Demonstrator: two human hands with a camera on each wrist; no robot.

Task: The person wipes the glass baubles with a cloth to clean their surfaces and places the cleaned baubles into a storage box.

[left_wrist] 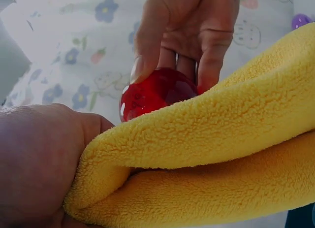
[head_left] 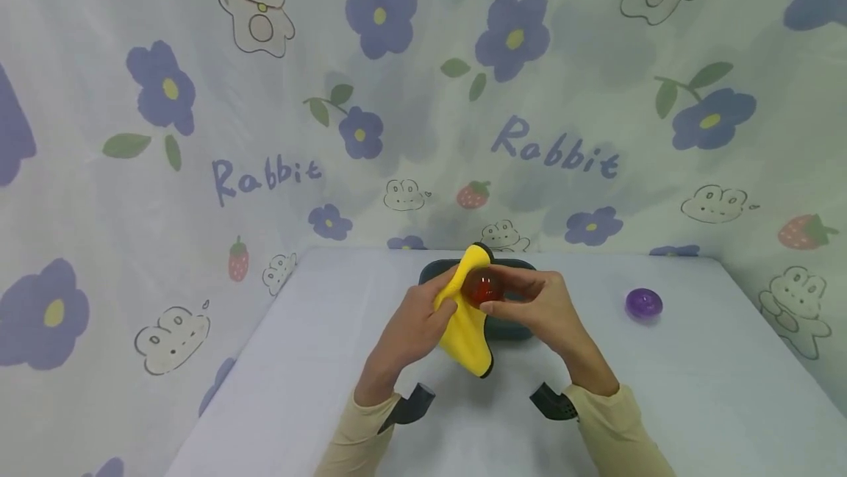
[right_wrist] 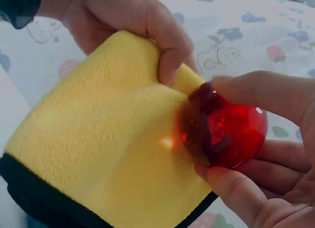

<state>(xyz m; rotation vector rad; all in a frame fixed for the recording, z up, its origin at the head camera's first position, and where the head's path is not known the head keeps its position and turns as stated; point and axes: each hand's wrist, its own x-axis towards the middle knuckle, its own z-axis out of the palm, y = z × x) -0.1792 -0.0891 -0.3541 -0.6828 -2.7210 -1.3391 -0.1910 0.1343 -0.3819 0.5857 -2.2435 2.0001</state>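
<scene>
My left hand (head_left: 418, 319) grips a yellow plush cloth (head_left: 465, 334) with black edging, thumb in front and the cloth hanging down in folds. Between the thumb and fingers of my right hand (head_left: 548, 306) is a round, see-through red piece (head_left: 486, 289) with a glossy, glass-like surface. In the right wrist view, the cloth (right_wrist: 113, 134) lies right behind the red piece (right_wrist: 231, 129), and a patch of red light falls on the fabric. From the left wrist, the cloth (left_wrist: 211, 124) covers the lower part of the red piece (left_wrist: 152, 92).
Behind and below the hands stands a dark teal container (head_left: 512, 331), its inside mostly hidden by the hands and cloth. A shiny purple round piece (head_left: 644, 303) lies on the white table (head_left: 715, 389) at the right. A patterned curtain (head_left: 423, 131) surrounds the table's back and sides.
</scene>
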